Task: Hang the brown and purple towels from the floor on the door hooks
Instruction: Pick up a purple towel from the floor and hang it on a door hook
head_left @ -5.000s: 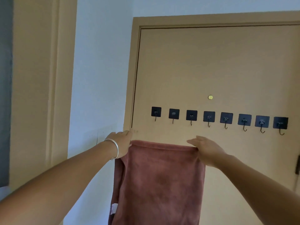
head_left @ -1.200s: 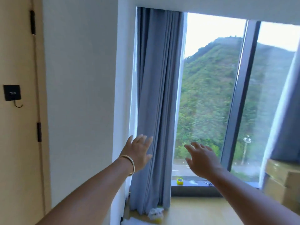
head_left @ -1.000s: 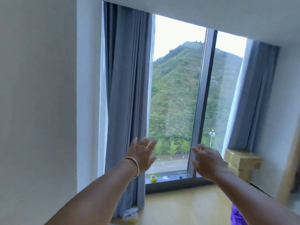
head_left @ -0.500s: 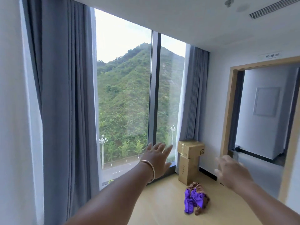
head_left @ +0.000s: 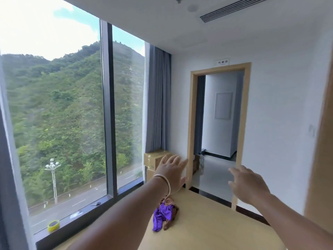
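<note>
With the purple towel (head_left: 159, 214) heaped on the floor (head_left: 207, 230) at lower centre, left hand (head_left: 172, 173) and right hand (head_left: 249, 184) reached out spread and empty.

— Where are we looking from?

— We have one view only, worn on the person's head, wide-angle, so the window (head_left: 72, 123) mullions and the ceiling vent (head_left: 236, 8) bow toward the edges.

— Which way do we face?

— Forward and slightly down across the room, toward the corner where the window meets the wall with the open doorway (head_left: 219, 132). The left hand (head_left: 171, 175) and right hand (head_left: 246, 184) reach out close beneath us; their forearms enter from the bottom edge.

— How near is the floor (head_left: 207, 222)?

— It starts just below the arms and runs well away to the doorway. We have no second view to share anything with.
</note>
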Motion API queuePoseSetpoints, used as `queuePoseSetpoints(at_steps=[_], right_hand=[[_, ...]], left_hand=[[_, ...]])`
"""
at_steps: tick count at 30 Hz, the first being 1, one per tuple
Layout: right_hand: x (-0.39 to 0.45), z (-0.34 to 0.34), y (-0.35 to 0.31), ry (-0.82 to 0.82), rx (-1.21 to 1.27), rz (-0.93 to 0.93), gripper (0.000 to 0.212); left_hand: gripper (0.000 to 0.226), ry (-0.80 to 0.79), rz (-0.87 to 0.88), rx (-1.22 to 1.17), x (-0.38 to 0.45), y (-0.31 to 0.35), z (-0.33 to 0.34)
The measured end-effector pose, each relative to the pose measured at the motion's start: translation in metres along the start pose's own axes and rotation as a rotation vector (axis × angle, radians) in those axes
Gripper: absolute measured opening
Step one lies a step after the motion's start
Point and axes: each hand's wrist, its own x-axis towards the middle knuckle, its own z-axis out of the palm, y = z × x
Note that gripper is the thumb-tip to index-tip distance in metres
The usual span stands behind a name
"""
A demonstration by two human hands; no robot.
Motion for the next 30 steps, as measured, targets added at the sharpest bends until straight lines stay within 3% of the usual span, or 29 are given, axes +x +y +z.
queuePoseSetpoints(at_steps=[14,30], right_hand=[[0.041,0.038,0.111,-0.046,-0.073,0.167,0.049],[0.189,0.072,0.158,0.0,-0.139,0.387,0.055]], left_hand=[[0.069,0.009,0.216,-0.109,0.139,0.075,0.082],[0.067,0.15,0.351,-0.174,0.349,0.041,0.152]])
